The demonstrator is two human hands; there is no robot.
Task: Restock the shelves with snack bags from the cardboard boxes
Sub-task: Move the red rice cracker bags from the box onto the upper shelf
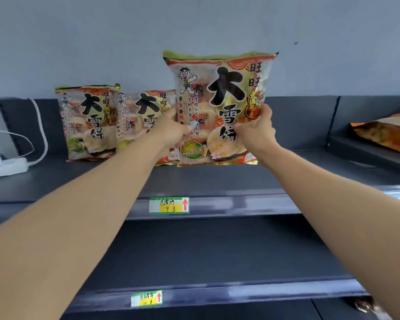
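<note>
Filling the upper half: plain grey wall (125,42). Below it is the dark top shelf (217,181) with a low back panel, then the lower shelf (217,250), also dark. Both bare forearms reach in from the bottom corners towards the top shelf. The held snack bag (219,93) is upright, front facing the camera, at centre-right over the top shelf. Its bottom edge is down at shelf level; can't tell if it touches. Two matching bags stand upright against the back panel: the left bag (88,121) and the middle bag (143,112), side by side. The held bag overlaps the middle one's right edge from the front. An orange bag (383,132) lies flat on the next shelf section at far right, well apart. The left hand (171,130) is clamped on the held bag's left edge, fingers curled round it. The right hand (255,132) is clamped on the right edge, thumb up along the side. A white power strip (7,168) with a white cable (41,130) sits at the far left of the top shelf. Upper price tag (169,205) on the top shelf's front rail, lower price tag (146,297) on the rail below.
</note>
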